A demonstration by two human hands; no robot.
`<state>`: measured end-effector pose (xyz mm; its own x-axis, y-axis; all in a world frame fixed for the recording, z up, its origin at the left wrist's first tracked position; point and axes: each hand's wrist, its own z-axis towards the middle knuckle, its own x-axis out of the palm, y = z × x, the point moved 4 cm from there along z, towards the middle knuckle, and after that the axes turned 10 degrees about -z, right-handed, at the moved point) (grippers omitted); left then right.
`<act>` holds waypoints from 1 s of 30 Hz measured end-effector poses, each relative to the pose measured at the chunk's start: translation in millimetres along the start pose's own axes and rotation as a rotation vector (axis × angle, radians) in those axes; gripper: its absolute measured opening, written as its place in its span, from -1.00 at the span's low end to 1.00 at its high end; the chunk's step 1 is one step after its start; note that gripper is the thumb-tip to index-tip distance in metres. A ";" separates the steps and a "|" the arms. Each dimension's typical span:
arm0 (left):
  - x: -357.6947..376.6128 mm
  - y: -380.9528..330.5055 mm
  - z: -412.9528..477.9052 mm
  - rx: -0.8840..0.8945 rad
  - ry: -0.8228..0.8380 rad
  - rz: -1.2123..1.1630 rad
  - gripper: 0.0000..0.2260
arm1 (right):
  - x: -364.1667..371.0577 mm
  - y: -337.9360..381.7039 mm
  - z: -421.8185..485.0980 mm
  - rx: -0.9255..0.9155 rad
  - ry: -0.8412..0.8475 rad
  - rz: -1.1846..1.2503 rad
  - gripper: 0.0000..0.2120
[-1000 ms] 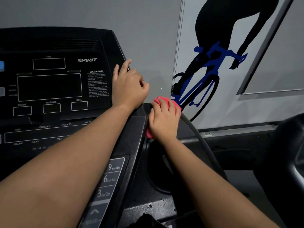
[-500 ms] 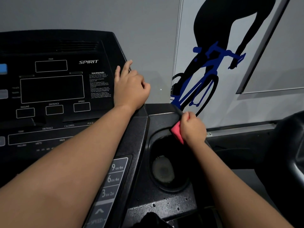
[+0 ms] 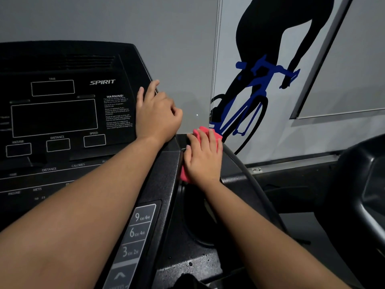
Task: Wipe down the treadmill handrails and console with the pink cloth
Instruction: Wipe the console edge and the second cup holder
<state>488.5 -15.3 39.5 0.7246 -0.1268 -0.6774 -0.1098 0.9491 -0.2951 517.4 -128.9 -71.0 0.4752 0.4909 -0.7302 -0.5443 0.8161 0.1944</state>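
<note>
The black treadmill console (image 3: pixel 62 122) fills the left of the view, with dark display windows and a speed keypad (image 3: pixel 135 234) low down. My left hand (image 3: pixel 157 115) rests on the console's right edge, fingers curled over it, holding nothing. My right hand (image 3: pixel 203 158) lies flat on the pink cloth (image 3: pixel 205 130), pressing it onto the black tray surface just right of the console, above the cup holder (image 3: pixel 198 222). Cloth shows beyond my fingertips and under the heel of the hand. The right handrail (image 3: pixel 250 184) curves down beside that hand.
A grey wall with a cyclist graphic (image 3: pixel 256 84) stands behind the machine. Another black machine part (image 3: pixel 362 184) sits at the right edge. A dark floor strip (image 3: pixel 291 180) runs below the wall.
My right hand has moved the cloth from the cup holder's right rim back up and left onto the tray top beside the console. My left hand has stayed on the console edge.
</note>
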 end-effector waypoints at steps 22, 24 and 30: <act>0.7 -0.4 -1.1 -0.012 0.008 0.037 -0.70 | -11.7 -63.6 4.1 0.468 0.157 0.042 -0.54; 2.0 0.7 -0.7 -0.009 -0.004 0.037 -0.70 | -10.1 -39.7 9.0 0.331 0.108 0.006 -0.49; 2.4 1.6 0.6 0.003 -0.026 0.035 -0.72 | -3.5 1.2 7.5 -0.062 -0.012 -0.020 -0.63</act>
<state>490.4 -13.9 37.8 0.7379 -0.0864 -0.6694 -0.1329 0.9537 -0.2697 520.2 -127.3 -63.3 0.4948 0.4782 -0.7256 -0.5757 0.8058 0.1385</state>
